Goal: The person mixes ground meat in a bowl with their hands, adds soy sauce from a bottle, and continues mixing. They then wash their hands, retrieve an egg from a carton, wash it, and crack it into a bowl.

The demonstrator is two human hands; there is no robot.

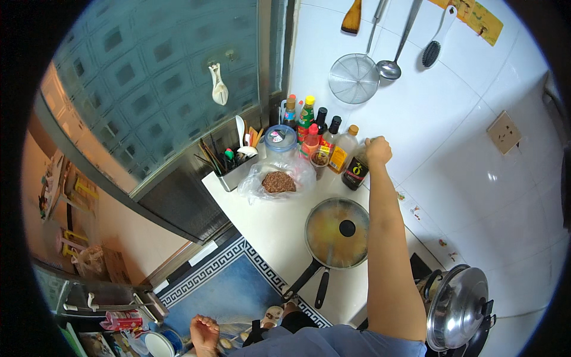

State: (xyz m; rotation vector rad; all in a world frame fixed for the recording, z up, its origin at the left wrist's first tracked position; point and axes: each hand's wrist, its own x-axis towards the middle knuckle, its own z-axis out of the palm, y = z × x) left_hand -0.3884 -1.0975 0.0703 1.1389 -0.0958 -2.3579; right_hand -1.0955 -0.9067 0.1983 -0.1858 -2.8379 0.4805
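Note:
With its fingers closed round the top of a dark sauce bottle (355, 172), my right hand (378, 150) is at the wall end of the counter. My left hand (205, 332) hangs low over the floor, fingers loosely curled, nothing seen in it. A frying pan under a glass lid (328, 223) with a black knob sits on the white counter; its black handle (304, 279) points towards me, with a second black handle beside it. Left of the bottle stand several sauce bottles (307, 118) and a small jar (319, 159). Brown minced food (279, 182) lies on a clear plastic bag.
A metal utensil holder (238, 172) and a blue-lidded tub (280, 137) stand at the counter's far left. A strainer (354, 79) and ladle (389, 70) hang on the tiled wall. At the right is a large lidded steel pot (459, 308). A patterned mat (223, 285) covers the floor.

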